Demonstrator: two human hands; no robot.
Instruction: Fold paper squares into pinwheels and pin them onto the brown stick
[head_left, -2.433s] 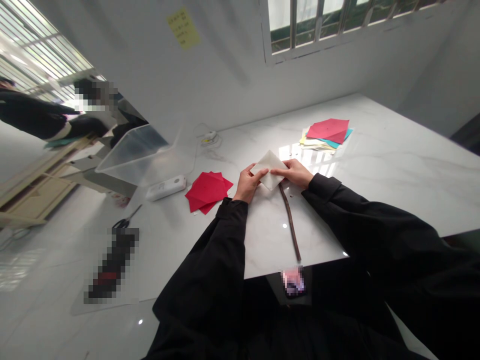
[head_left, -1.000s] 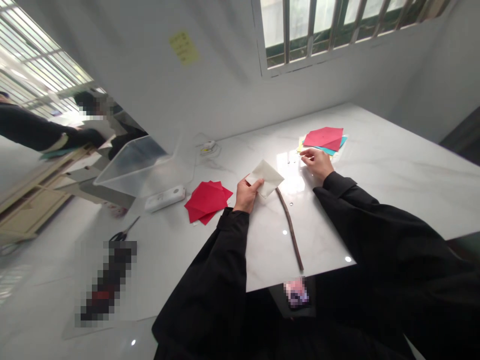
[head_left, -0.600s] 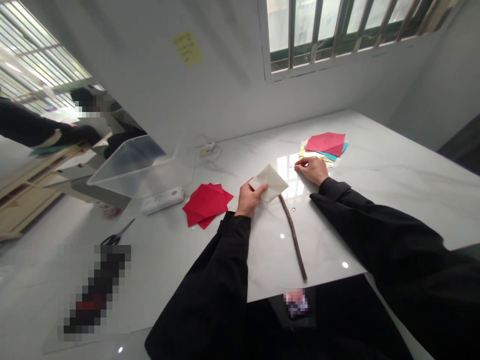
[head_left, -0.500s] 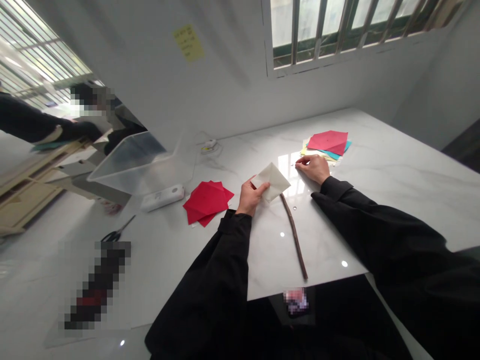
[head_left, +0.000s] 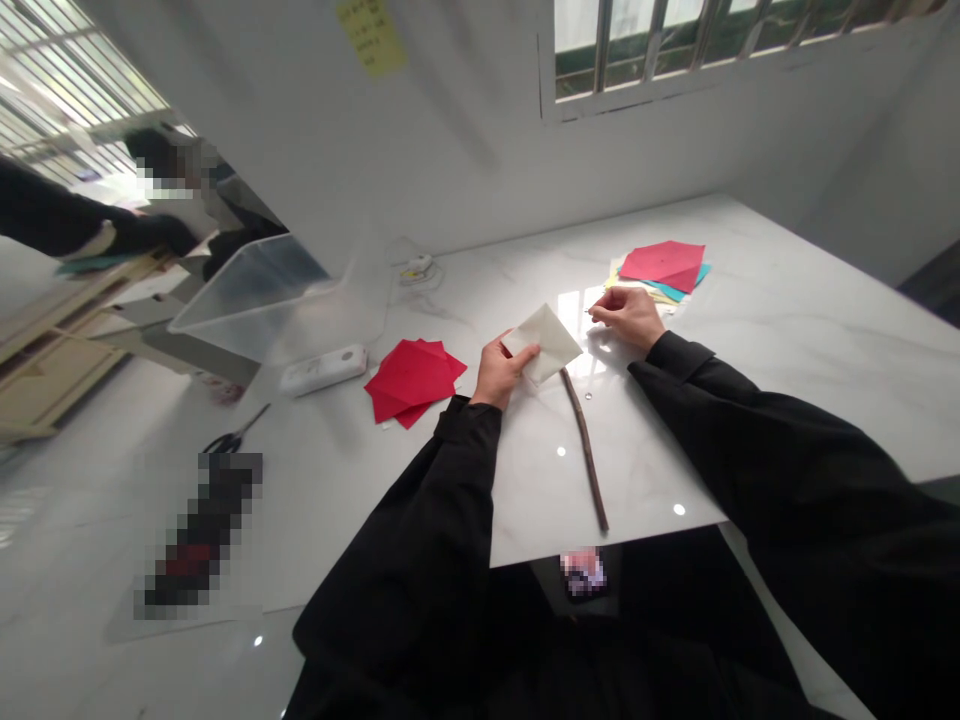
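Note:
My left hand (head_left: 501,372) is closed on a square of off-white paper (head_left: 546,340), thumb on top and fingers beneath. To its right, my right hand (head_left: 628,316) is pinched shut just above the table, with a small shiny piece (head_left: 588,310) showing at the fingertips; its kind is too small to tell. A thin brown stick (head_left: 585,450) lies on the table, its upper end by the paper's lower corner. Beside the stick is a small round shiny bit (head_left: 588,396).
Red paper sheets (head_left: 415,382) lie left of my left hand. A stack of coloured paper (head_left: 666,266) is behind my right hand. Farther left are a white power strip (head_left: 324,370), scissors (head_left: 234,436) and a clear plastic bin (head_left: 247,300). Another person (head_left: 161,215) is at the far left.
My right hand has lifted slightly from the table, and the small piece that lay near its fingertips is now at them. My left hand keeps the paper; the view has tilted down.

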